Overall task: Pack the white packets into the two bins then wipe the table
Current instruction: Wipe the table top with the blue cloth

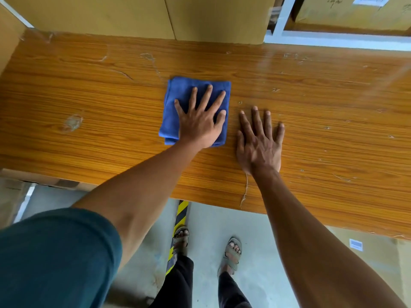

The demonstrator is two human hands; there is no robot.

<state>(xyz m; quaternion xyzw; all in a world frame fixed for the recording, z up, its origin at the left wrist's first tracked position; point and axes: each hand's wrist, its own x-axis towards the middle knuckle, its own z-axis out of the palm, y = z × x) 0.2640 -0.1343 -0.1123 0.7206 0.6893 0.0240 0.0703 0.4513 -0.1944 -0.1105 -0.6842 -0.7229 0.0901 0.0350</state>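
One blue cloth under left hand; right hand flat on table.

The long orange-brown wood-grain table has a smooth, faintly glossy laminate-like top, streaked with fine lines and marked by pale scuffs, scratches and one dull worn patch toward its left end. The folded blue cloth lying on it looks soft and matt, with a fine nap like terry or microfibre and thick layered edges. Behind the table, the tan cardboard boxes are flat and matt, one bearing a white paper label. The white shelf frame looks painted and smooth. The grey concrete floor is dull and blotchy, crossed by a glossy black-and-yellow striped tape.
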